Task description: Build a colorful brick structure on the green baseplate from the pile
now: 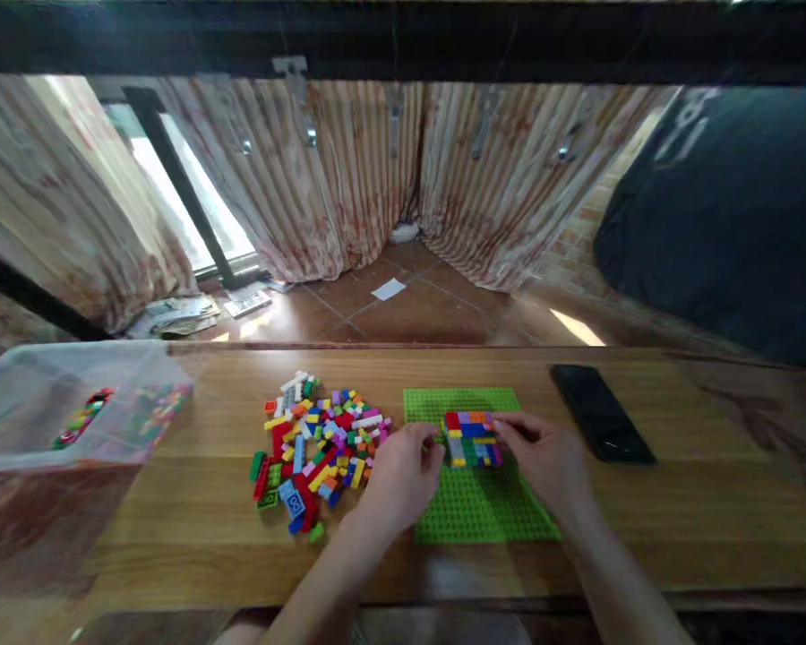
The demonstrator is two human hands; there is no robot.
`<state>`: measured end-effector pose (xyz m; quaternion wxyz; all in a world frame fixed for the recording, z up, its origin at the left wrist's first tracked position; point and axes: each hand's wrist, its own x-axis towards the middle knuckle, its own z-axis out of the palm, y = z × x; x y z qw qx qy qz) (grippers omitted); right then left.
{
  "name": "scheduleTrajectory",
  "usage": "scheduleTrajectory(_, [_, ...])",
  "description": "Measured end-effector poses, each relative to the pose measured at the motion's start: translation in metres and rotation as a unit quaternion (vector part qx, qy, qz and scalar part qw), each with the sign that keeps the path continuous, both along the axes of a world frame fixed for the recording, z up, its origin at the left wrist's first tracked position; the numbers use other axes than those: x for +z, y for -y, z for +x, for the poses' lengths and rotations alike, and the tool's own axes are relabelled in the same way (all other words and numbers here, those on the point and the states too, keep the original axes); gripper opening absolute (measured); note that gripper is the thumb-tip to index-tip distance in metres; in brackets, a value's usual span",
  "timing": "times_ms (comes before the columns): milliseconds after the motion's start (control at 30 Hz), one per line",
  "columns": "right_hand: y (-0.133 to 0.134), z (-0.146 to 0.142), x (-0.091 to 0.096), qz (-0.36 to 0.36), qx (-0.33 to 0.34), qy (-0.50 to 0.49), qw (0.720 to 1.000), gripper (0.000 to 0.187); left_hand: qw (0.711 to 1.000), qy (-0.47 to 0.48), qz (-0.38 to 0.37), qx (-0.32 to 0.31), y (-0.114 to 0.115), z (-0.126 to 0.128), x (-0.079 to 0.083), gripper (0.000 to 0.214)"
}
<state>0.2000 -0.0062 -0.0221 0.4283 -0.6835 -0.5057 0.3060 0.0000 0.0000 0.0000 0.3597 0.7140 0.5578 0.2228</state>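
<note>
A block built of multicoloured toy bricks [471, 439], in red, blue, yellow, purple and orange, sits over the green baseplate [470, 515]. My right hand [552, 461] is closed at the block's upper right corner, with thumb and fingertips against its edge. On the other side, my left hand [403, 475] has its fingers curled in a pinch by the block's left edge. Whatever lies between those fingertips is too small and blurred to name. Beside my left hand spreads a pile of loose toy bricks [322, 448] in many colours and sizes.
A black phone [601, 414] lies right of the baseplate on the wooden table [194, 528]. At the far left stands a clear plastic bin [40, 367] with some bricks in it. Curtains [349, 179] hang beyond the table, and papers [175, 315] lie on the floor.
</note>
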Motion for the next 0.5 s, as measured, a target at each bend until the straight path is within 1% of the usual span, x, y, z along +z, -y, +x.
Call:
scheduleTrajectory(200, [-0.0006,0.0001,-0.0033,0.016,-0.003,-0.022,1.0,0.029,1.0,-0.008,0.004,0.002,0.0003,0.0006,-0.0032,0.028])
scheduleTrajectory(367, [-0.002,0.0022,-0.0057,-0.002,-0.006,-0.027,1.0,0.029,1.0,-0.006,0.003,0.001,-0.0002,0.0005,-0.0034,0.028])
scheduleTrajectory(500, [-0.0016,0.0017,-0.0056,0.005,-0.006,-0.024,1.0,0.03,1.0,-0.007,0.004,-0.001,-0.0004,0.0005,-0.0025,0.027])
